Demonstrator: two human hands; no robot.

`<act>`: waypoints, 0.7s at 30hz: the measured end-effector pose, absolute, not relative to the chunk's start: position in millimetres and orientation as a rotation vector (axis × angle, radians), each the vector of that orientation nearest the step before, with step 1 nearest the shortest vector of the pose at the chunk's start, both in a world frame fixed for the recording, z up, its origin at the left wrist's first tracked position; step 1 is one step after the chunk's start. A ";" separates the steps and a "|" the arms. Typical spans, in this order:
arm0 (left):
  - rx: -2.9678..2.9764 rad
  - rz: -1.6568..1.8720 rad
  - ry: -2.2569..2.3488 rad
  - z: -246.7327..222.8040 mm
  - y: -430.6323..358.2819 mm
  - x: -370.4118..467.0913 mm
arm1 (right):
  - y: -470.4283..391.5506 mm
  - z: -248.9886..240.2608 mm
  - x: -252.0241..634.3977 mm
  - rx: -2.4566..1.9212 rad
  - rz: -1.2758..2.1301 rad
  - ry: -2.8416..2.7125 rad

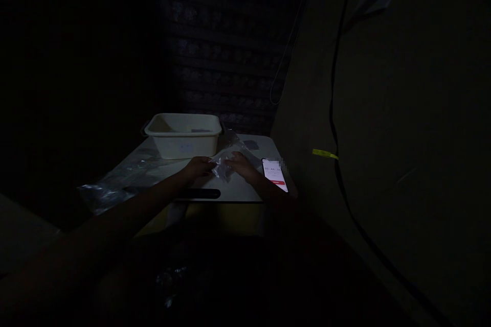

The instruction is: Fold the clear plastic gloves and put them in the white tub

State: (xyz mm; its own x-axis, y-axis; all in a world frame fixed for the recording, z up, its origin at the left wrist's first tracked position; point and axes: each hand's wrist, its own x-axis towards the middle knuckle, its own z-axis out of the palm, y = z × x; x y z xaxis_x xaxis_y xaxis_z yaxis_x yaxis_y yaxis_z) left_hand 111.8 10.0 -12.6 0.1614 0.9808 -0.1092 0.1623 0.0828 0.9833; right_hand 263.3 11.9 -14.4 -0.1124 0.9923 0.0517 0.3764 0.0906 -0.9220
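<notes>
Over a small white table (245, 193), my left hand (198, 167) and my right hand (242, 164) face each other with a crumpled clear plastic bag (222, 169) between them. The fingers of both hands are closed on the bag, one hand at each side. Dim light hides the exact finger positions and whatever the bag may contain. Just behind my left hand stands a cream plastic tub (184, 144) with dark side handles. Something flat and greyish lies inside the tub, too dark to name.
A lit phone (274, 174) showing a timer lies at the table's right edge. More clear plastic (111, 191) spreads over the left edge. A dark cable (333, 107) with a yellow tag (324, 154) hangs along the right wall. A small grey flat piece (251, 145) lies at the back.
</notes>
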 end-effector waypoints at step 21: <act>2.650 0.991 2.105 29.9 31.7 57.4 | 13.3 -2.2 278.3 -1.160 0.960 -1.356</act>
State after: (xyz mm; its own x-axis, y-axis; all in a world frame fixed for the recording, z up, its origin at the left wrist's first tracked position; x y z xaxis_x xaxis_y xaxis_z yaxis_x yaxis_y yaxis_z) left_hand 57.4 31.7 29.9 0.1612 0.7589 0.6309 0.9699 -0.2400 0.0409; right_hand 278.3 13.3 -2.2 0.0320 0.9771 0.2105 0.1264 0.2049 -0.9706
